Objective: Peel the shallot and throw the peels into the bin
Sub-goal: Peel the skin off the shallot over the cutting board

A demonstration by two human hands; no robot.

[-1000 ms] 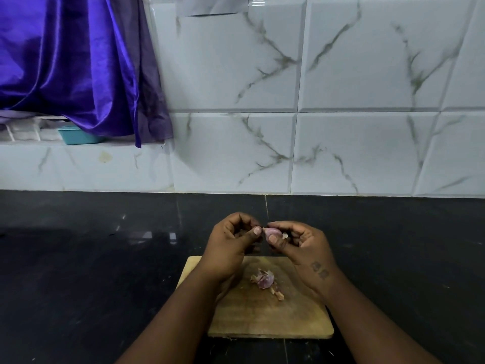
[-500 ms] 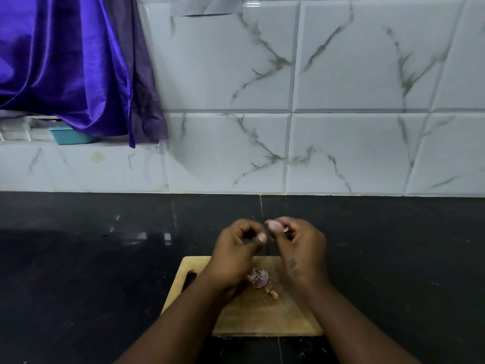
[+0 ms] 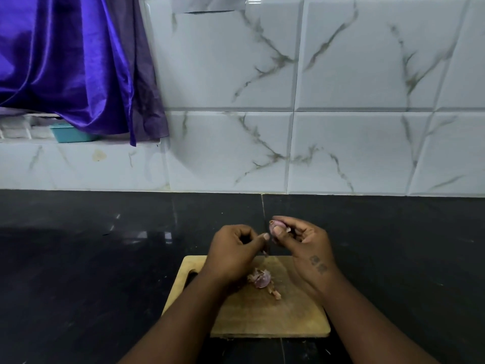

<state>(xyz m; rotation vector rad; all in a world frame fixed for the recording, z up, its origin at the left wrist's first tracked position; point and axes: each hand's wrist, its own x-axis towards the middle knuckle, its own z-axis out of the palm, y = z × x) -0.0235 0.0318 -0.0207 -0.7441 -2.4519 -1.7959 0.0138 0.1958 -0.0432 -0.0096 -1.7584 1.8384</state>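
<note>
My right hand holds a small pink-purple shallot by its fingertips, just above the far edge of the wooden cutting board. My left hand is curled shut beside it, thumb pointing at the shallot. A thin dark blade-like tip pokes down below that thumb. A purple piece of peel and a smaller brown scrap lie on the board between my wrists. No bin is in view.
The board lies on a black stone counter against a white marble-patterned tiled wall. At the upper left, a purple cloth hangs over a ledge with a teal container.
My right hand has turned and lifted the shallot slightly. My left hand has drawn a little away from it. The peels on the board have not moved.
</note>
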